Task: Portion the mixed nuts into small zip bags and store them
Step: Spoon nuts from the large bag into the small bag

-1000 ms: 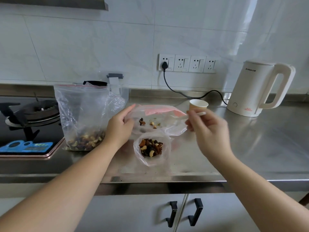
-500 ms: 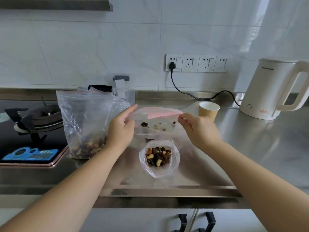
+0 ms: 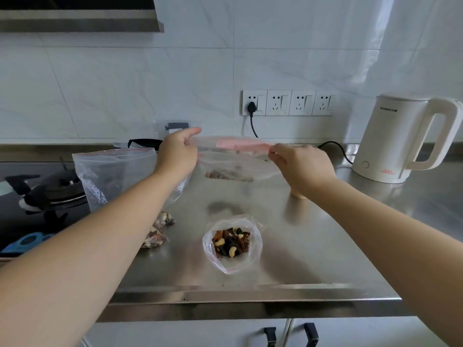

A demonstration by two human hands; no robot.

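A small clear zip bag (image 3: 235, 159) with a pink strip along its top hangs above the steel counter (image 3: 313, 241), a few nuts lying at its bottom. My left hand (image 3: 178, 152) pinches its left top corner and my right hand (image 3: 298, 162) pinches its right top corner. In front of it a second small bag (image 3: 231, 242) stands open on the counter, filled with mixed nuts. The large zip bag (image 3: 112, 176) of mixed nuts stands at the left, partly behind my left forearm.
A white electric kettle (image 3: 400, 141) stands at the back right, its cord running to the wall sockets (image 3: 288, 102). A gas stove (image 3: 47, 194) lies at the left. The paper cup is mostly hidden behind my right wrist. The counter's front edge runs close below the filled bag.
Both hands have lifted the pink-strip bag off the counter and stretched its top between them. My right hand no longer holds the white spoon seen a second ago.
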